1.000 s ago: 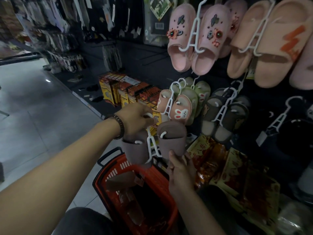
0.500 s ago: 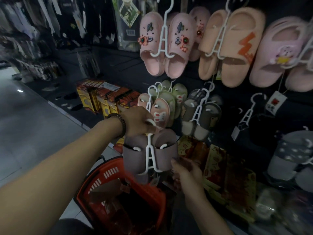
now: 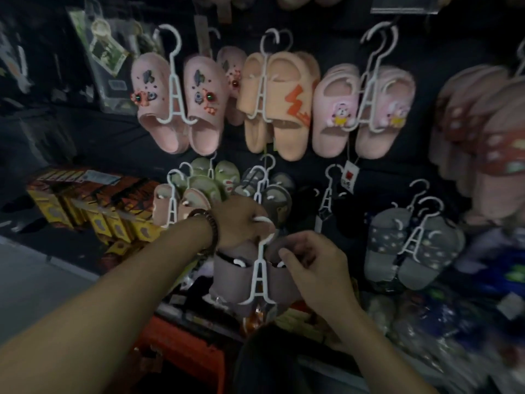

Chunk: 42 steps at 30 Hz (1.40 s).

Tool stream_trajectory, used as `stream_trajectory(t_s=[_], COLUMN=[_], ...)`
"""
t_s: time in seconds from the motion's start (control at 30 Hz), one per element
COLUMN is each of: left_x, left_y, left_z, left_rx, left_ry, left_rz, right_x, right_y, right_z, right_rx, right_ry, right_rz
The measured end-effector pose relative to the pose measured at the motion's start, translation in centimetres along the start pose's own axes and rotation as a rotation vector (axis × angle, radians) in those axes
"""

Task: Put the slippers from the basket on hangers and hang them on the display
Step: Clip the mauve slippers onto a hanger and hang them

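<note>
- The left hand (image 3: 241, 220) has its fingers curled tight round the hook of a white plastic A-frame hanger (image 3: 260, 277), held low in front of the dark display wall (image 3: 306, 172).
- A pair of plain mauve rubber slippers (image 3: 230, 280) hangs on that hanger, above the red plastic basket (image 3: 181, 345).
- The right hand (image 3: 315, 268) pinches the top edge of the right-hand slipper with bent fingers and covers most of it.
- Directly behind the left hand hang small grey slippers (image 3: 277, 197) and small green slippers (image 3: 204, 177) on crowded white hooks. A small pink pair (image 3: 166, 206) sits just to their left.
- A white hanger with a tag (image 3: 326, 197) hangs to their right, its load too dark to make out. Grey dotted slippers (image 3: 412, 251) follow further right.
- The upper row holds pink charm-studded slippers (image 3: 176, 103), orange slippers with a zigzag (image 3: 284, 103) and pink cartoon slippers (image 3: 366, 109).
- Yellow boxes (image 3: 85, 211) stand on the low shelf at left.
</note>
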<state>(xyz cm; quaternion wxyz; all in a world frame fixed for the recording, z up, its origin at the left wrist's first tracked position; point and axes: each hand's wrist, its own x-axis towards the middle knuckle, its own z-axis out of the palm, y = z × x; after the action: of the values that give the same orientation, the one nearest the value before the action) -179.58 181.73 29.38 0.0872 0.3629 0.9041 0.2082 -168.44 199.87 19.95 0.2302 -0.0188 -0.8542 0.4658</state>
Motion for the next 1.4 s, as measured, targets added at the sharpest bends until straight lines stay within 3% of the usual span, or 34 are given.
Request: stream_trajectory(t_s=[0.27,0.5,0.77,1.13,1.3,1.4], left_x=[4.9,8.1,11.9,16.3,19.5,20.2], left_y=[3.3,3.6,3.0,1.9,1.1,0.6], left_z=[3.4,5.0,6.1,7.3,8.0,8.4], left_rx=[-0.048,-0.196,-0.455,-0.648,-0.779,-0.861], left_ry=[-0.033,-0.046,0.223,0.266,0.239,0.168], left_rz=[0.087,0.131,0.047,0.001,-0.132,-0.174], right_x=[1.8,4.0,6.5,11.5,15.1,17.1], right_y=[2.4,4.1,5.3,8.1,10.6,13.0], right_z=[-3.4,-5.1,-6.0,-6.1,-5.5,-4.9], right_rx=[-0.153,-0.081,0.045,-0.024,0.12,0.038], right_ry=[-0.009,-0.015,0.054,0.129,0.184,0.192], right_rz=[0.057,0.143,0.179,0.175,0.259,0.252])
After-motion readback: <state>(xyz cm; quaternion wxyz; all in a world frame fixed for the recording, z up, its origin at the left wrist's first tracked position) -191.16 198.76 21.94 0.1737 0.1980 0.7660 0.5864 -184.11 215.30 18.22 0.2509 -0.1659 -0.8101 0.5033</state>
